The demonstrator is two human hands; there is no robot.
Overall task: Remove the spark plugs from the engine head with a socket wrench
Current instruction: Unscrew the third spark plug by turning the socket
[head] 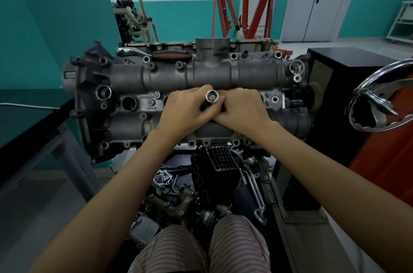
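Both hands meet over the middle of the engine head [169, 76], in the trough between its two cam housings. The left hand [186, 110] has its fingers curled round a silver socket [212, 96] whose open end faces up toward the camera — the grip is clamped on it. The right hand [240, 109] lies against the left, fingers bent down onto the same spot; whether its grip is clamped on the tool or merely resting there cannot be told, since the fingertips are hidden. No spark plug shows; to the left of the hands one plug well [129, 103] stands open and dark, and a second well is half covered by the left hand.

Along the far edge of the head lies a ratchet wrench [156, 53] with a chrome head and a red-and-black handle — well apart from the hands. A chrome handwheel [380, 94] stands off the head's right end. Loose engine parts [178, 192] lie on the floor below.
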